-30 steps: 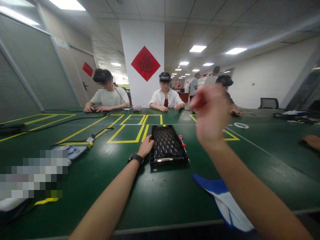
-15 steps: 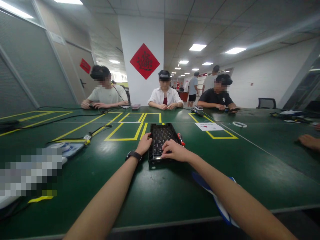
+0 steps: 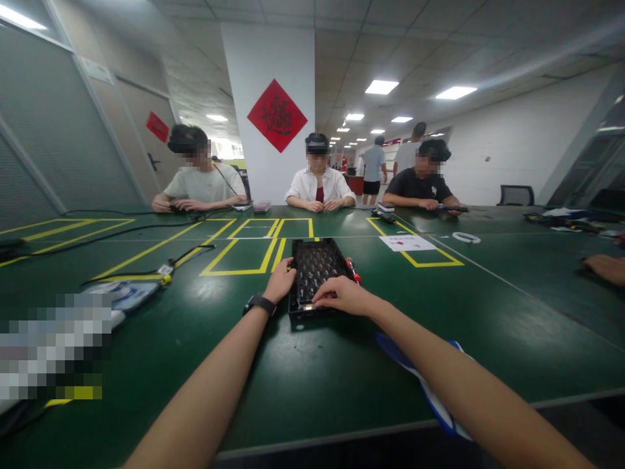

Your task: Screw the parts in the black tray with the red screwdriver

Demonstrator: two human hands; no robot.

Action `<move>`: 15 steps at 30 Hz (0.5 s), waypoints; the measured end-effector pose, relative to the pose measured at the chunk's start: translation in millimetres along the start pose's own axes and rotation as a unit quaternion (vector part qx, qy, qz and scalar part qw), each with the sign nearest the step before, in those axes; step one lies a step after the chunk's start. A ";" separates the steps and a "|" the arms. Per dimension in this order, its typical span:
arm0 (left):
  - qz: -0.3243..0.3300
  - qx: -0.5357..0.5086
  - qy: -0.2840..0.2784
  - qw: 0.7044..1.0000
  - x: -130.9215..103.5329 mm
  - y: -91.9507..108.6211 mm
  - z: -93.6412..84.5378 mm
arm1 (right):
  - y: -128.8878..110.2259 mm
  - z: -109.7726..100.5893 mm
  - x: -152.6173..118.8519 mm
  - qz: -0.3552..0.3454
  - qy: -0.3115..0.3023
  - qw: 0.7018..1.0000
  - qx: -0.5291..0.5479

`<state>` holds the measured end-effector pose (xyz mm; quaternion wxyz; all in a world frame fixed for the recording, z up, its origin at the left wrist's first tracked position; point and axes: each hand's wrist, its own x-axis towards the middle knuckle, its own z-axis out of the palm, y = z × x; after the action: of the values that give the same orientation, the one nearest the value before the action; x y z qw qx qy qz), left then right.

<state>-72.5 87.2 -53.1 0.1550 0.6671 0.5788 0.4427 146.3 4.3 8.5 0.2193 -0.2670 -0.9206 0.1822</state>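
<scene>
A shallow black tray (image 3: 295, 314) lies in front of me on the green table, its inside patterned with rows of small shiny pieces too small to name. My left hand (image 3: 280, 280) grips the tray's left wall, the thumb at the rim. Over the near right part of the tray is my right hand (image 3: 346, 296), fingertips pinched together low inside it. Whatever the pinch holds is hidden. Just left of those fingertips, a small pale piece (image 3: 308, 307) shows at the tray's near end. A red-and-black tool (image 3: 353, 271) lies against the tray's right side.
Yellow tape (image 3: 237, 272) marks rectangles on the table (image 3: 303, 391). A printed sheet (image 3: 407, 243) and a white ring (image 3: 466, 238) lie to the right. A blue-and-white item (image 3: 398, 352) is partly under my right forearm. Several people sit around; another person's hand (image 3: 605, 267) rests at far right.
The right hand's fingers have drawn closer together at the near end of the tray. My left hand keeps its hold. The whole view has shifted slightly.
</scene>
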 end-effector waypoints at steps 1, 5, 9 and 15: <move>0.001 -0.002 0.000 1.000 0.4 -0.6 0.5 | 0.4 -0.2 0.0 0.005 -0.003 1.000 0.012; 0.002 -0.005 0.000 1.000 0.4 -0.3 0.6 | 2.5 0.4 0.0 0.025 -0.013 0.998 0.053; 0.001 -0.006 -0.002 1.000 -1.4 2.4 -1.3 | 3.5 3.6 0.1 0.035 0.013 0.999 0.032; -0.003 -0.024 0.000 1.000 -3.4 6.1 -2.5 | 2.5 5.7 0.7 0.030 0.026 0.999 0.001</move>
<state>-70.3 81.6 -48.7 0.1729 0.6613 0.5701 0.4559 143.9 5.4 2.8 0.2379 -0.2988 -0.9059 0.1830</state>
